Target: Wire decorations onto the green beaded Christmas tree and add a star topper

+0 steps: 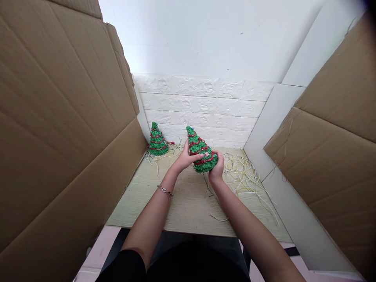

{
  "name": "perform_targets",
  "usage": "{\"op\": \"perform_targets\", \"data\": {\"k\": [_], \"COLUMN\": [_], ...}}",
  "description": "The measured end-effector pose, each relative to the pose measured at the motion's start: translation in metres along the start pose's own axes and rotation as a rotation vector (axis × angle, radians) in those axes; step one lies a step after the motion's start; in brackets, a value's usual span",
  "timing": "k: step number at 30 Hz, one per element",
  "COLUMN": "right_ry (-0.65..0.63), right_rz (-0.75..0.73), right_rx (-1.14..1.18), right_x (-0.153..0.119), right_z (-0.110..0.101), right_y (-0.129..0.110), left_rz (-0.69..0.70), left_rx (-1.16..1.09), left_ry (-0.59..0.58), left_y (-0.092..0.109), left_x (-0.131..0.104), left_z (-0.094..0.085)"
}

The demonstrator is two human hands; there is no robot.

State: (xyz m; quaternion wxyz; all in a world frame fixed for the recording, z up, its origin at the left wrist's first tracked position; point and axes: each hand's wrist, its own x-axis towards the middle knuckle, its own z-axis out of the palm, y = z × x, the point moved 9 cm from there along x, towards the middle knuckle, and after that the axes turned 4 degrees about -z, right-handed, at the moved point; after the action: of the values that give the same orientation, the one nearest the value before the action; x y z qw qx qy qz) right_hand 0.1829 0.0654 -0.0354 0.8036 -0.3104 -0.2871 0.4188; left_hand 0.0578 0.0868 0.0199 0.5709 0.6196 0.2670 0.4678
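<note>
Both my hands hold a small green Christmas tree with red garland and a silvery topper, tilted with its tip to the upper left. My left hand grips its left side, the thumb lying across the front. Around the lower right side and base is my right hand, its fingers partly hidden by the tree. A second green Christmas tree with red garland stands upright on the table at the back left, apart from my hands.
Tangled white and yellow wires lie on the right of the wooden table, with more behind the left tree. A red-handled tool lies beside that tree. Cardboard walls flank the table; a white brick-patterned wall closes the back.
</note>
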Motion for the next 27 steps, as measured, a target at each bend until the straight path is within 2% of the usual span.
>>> {"op": "perform_targets", "data": {"k": [3,6,9,15,17,19,21,24,27], "right_ry": [0.055,0.019,-0.032,-0.179,-0.201,-0.151,-0.055,-0.02,-0.119], "right_rz": [-0.245,-0.313,-0.355,-0.378,-0.333,-0.279,-0.294,-0.34,-0.16], "right_rx": [-0.207,-0.312,-0.377,-0.422,-0.43,-0.502,-0.674,-1.075,-1.518], "right_x": [-0.005,-0.011,-0.015,-0.016,-0.007,0.008,0.023,0.043,0.056], "right_z": [-0.002,0.006,0.012,0.025,0.024,0.013,-0.005,-0.023,-0.043], "right_y": [-0.021,-0.029,-0.035,-0.035,-0.031,-0.029,-0.039,-0.059,-0.057], "left_rz": [-0.003,0.035,0.092,0.137,0.152,0.169,0.195,0.238,0.254], "left_rx": [-0.024,-0.071,-0.138,-0.272,-0.259,-0.218,-0.169,-0.093,-0.005], "left_ry": [0.068,0.161,0.237,0.273,0.3,0.324,0.349,0.422,0.517], "left_y": [-0.002,-0.004,-0.005,0.001,0.006,0.011,0.016,0.024,0.029], "left_x": [0.0,0.001,0.001,0.0,-0.001,-0.002,-0.003,-0.005,-0.009], "left_z": [-0.003,-0.009,-0.014,-0.019,-0.024,-0.029,-0.036,-0.046,-0.055]}}
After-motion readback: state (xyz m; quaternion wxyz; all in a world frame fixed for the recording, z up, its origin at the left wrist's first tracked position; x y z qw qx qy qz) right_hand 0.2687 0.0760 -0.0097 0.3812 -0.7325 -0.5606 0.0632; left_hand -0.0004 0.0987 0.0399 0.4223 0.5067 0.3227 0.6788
